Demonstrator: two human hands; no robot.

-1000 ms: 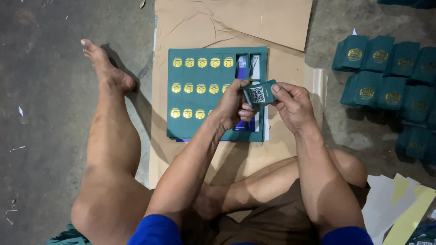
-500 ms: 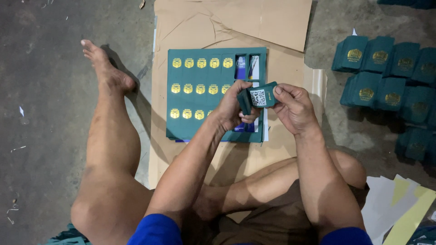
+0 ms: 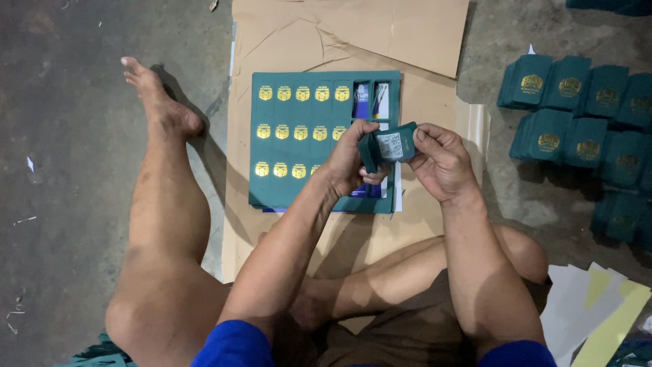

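I sit on the floor and hold a small dark green folded card box (image 3: 390, 143) between both hands, above a large green printed sheet (image 3: 299, 139) with rows of gold emblems. My left hand (image 3: 353, 160) grips the box's left end with thumb and fingers. My right hand (image 3: 441, 160) pinches its right end. A white label patch shows on the box's face. The sheet lies on brown cardboard (image 3: 380, 34) spread on the concrete floor.
Several finished green boxes with gold emblems (image 3: 577, 115) stand in rows at the right. White and yellow paper sheets (image 3: 604, 306) lie at the lower right. My left leg (image 3: 163, 204) stretches out on the bare concrete; my right leg is folded beneath my arms.
The small box has been turned and folded a little tighter between my hands; both hands stay in nearly the same place above the sheet.
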